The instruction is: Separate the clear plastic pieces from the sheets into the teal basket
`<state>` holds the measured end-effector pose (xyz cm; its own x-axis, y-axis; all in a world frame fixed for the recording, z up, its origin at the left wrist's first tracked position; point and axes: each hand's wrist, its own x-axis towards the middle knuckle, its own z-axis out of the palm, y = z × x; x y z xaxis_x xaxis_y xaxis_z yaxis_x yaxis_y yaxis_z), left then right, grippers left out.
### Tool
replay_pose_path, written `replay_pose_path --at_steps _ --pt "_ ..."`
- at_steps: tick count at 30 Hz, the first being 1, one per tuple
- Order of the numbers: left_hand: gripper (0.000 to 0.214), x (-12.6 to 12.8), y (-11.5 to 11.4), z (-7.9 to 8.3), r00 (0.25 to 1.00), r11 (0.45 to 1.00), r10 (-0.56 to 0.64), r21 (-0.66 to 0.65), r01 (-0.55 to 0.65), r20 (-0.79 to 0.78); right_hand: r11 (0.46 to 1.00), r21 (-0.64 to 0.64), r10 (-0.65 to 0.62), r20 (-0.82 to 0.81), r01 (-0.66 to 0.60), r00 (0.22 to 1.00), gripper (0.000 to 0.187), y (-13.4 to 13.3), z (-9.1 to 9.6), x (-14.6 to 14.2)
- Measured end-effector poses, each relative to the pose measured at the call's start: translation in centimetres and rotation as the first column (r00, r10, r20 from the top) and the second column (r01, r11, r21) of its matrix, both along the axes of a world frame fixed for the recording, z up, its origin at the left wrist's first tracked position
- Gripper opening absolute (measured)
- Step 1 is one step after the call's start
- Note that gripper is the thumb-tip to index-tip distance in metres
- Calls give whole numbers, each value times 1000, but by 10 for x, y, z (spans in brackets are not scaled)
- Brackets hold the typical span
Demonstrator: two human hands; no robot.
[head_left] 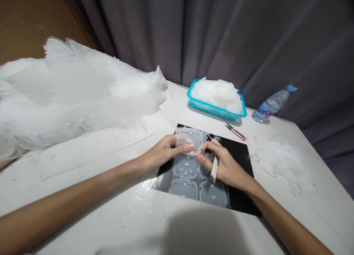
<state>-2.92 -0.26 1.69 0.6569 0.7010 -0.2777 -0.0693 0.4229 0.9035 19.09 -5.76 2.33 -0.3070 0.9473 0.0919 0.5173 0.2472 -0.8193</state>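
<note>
My left hand pinches a thin translucent rounded plastic piece between thumb and fingers. Close to its right edge, the fingertips of my right hand are drawn together. A pale pink stick-like tool juts down from that hand's palm; its working end is hidden, so its kind is unclear. Both hands are above a black board. On the board lie several clear, rounded-square moulded pieces, some partly covered by my hands.
A large heap of translucent white pieces fills the table's left side. Farther back stand a blue basket of similar pieces and a water bottle. Pink-handled thread snips lie before them. Thin clear scraps are piled at right.
</note>
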Motion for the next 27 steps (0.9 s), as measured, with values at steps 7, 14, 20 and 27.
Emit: replay_pose_path --at_steps 7,14,20,27 --pt "32 1 -3 -2 1000 997 -9 76 8 21 985 145 -100 71 89 992 9 3 -15 -9" --pt "30 -2 4 -3 994 992 -102 80 99 41 978 171 -143 119 122 982 15 12 -18 -6" --pt "32 -5 9 -7 999 985 -44 166 49 -33 997 54 67 -80 -63 995 5 12 2 10" --pt "30 -6 10 -10 997 981 -72 178 78 -39 998 27 64 -86 -61 994 7 10 -2 10"
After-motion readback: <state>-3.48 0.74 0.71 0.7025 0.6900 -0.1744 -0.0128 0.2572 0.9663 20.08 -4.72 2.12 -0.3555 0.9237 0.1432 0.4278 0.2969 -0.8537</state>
